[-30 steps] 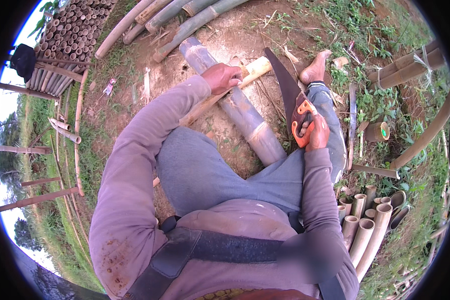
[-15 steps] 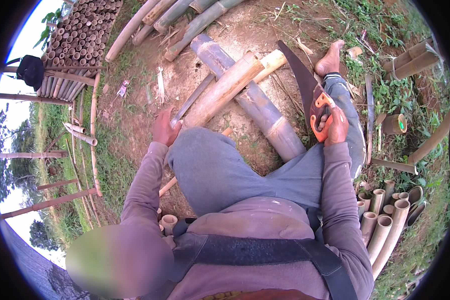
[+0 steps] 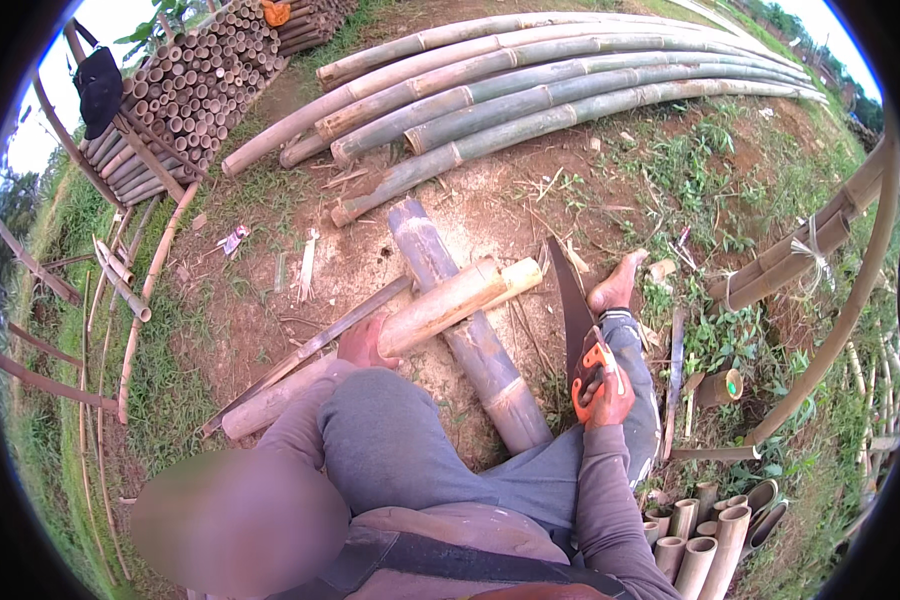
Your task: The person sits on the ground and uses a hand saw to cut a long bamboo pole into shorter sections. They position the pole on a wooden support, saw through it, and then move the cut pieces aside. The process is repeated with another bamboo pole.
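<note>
bamboo pole [image 3: 444, 304], pale and streaked, lies over a darker log [image 3: 482, 350]

the pole is round and stout, tan to straw yellow, with brownish streaks along its length and a blunt upper end. it lies slantwise beyond the person's left knee [image 3: 375, 415], that upper end over the log, which is grey-purple with a light ring at one joint. a yellower piece [image 3: 522, 278] shows from behind the pole, past the log (most of it is hidden). the left hand [image 3: 363, 342] is on the pole; its fingers are largely out of sight, so i cannot tell how tightly they close. a thin dark strip [image 3: 308, 353] lies alongside. the right hand [image 3: 613, 396] has its fingers clamped on the orange handle of a saw [image 3: 576, 325], whose dark blade points away, near a bare foot [image 3: 618, 284]. pale sawdust [image 3: 475, 205] is scattered over the brown soil [image 3: 355, 258].
</note>
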Demonstrator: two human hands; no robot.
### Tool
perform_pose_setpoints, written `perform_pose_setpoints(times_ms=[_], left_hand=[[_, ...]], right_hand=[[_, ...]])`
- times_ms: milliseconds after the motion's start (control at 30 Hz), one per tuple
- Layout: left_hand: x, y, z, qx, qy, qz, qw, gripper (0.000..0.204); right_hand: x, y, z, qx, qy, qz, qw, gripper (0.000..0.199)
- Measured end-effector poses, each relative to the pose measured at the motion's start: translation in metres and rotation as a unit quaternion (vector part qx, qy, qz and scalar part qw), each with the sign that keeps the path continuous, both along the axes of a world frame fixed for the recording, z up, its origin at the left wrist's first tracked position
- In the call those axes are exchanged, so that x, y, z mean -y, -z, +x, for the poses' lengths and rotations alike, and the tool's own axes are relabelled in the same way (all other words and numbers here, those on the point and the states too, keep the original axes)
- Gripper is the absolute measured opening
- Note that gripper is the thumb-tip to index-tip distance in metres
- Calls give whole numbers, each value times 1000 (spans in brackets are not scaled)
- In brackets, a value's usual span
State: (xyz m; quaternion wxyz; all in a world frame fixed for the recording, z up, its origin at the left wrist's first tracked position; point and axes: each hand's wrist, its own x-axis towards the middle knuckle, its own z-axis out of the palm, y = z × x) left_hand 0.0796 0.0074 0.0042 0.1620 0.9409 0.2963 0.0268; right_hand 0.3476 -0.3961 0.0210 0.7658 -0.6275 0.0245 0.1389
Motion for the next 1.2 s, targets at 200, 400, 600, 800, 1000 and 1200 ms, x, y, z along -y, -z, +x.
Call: perform_pose_setpoints(times_ms=[200,400,600,800,1000,1200], left_hand=[[9,13,14,13,-20,-3,1000,107],[19,-13,5,29,-42,-32,998,104],[17,-6,8,27,-26,-38,999,103],[9,18,4,19,-30,15,999,106],[10,11,10,24,-26,0,999,107],[0,16,10,24,-17,-11,1000,109]], right_hand=[[5,-5,8,-17,-9,-11,1000,35],[-5,2,5,-30,-19,-26,999,36],[0,2,5,-35,-18,-30,999,35],[-3,5,3,-38,-28,-15,999,33],[2,15,10,-21,-22,-41,999,35],[-4,22,13,-23,11,-12,1000,38]])
